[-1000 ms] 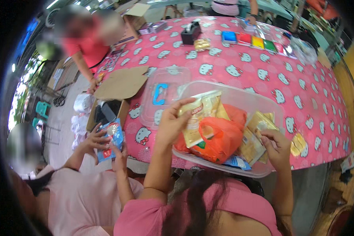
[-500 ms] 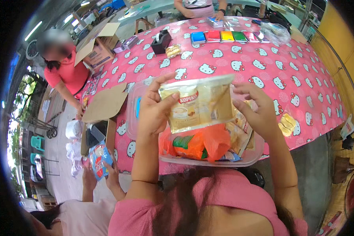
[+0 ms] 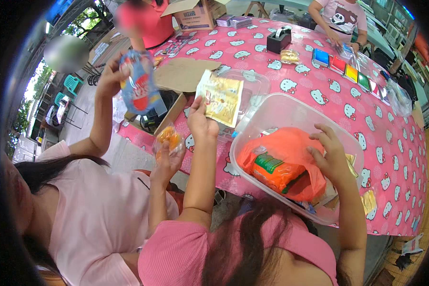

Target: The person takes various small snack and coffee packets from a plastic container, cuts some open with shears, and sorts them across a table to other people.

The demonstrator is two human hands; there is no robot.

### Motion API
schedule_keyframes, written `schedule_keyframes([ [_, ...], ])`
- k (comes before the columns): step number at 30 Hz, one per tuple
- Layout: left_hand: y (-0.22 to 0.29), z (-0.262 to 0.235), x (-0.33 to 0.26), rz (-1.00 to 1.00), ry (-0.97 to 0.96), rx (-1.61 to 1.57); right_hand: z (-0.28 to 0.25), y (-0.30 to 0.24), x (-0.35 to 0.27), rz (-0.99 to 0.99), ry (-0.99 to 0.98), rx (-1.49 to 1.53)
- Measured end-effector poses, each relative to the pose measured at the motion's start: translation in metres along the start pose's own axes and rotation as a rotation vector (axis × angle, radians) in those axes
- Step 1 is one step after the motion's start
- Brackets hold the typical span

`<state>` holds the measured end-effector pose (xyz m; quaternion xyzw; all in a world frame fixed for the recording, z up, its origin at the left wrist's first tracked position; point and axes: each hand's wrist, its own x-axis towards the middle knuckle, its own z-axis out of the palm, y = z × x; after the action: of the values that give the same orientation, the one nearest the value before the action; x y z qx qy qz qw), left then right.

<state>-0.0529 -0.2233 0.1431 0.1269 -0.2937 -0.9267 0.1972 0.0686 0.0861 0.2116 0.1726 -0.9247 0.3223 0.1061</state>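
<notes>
My left hand grips a gold coffee sachet pack by its lower left edge, held out left of a clear plastic bin. Inside the bin lies an orange plastic bag around a bright packet with a green label. My right hand is over the bin's right side, fingers curved and apart, at the orange bag's edge; whether the fingertips touch it I cannot tell. Gold packets show partly behind that hand. A co-worker at my left holds up a blue snack pack and a small clear pack with orange contents.
Left of the bin stands an open cardboard box with dark items. A clear lid lies behind the bin, a yellow packet to its right. Farther off are a black tape dispenser, coloured notepads and two more people.
My view has swung left. The coffee pack has moved left in my left hand, while my right hand has dropped from beside it to the bin. The co-worker has raised the blue pack.
</notes>
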Motion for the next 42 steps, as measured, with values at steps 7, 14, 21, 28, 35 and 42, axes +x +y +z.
schedule_keyframes([
  [7,-0.005,-0.028,0.025,0.073,0.372,0.075,-0.005,0.005,-0.003,-0.011,0.009,0.026],
  [14,0.028,0.069,-0.043,-0.537,-0.958,0.630,0.000,0.012,0.001,0.065,0.092,0.173],
  [21,0.009,0.080,-0.084,-0.532,-1.364,1.149,-0.009,0.001,0.005,0.378,-0.156,0.494],
  [28,0.030,0.076,-0.063,0.130,-1.383,1.292,-0.032,-0.016,0.003,0.337,-0.222,0.299],
  [35,0.062,0.168,-0.066,0.607,-2.072,1.308,-0.065,-0.043,0.020,0.150,0.113,0.598],
  [42,0.035,0.131,-0.091,0.311,-1.221,1.045,-0.042,-0.026,0.015,0.175,0.067,0.548],
])
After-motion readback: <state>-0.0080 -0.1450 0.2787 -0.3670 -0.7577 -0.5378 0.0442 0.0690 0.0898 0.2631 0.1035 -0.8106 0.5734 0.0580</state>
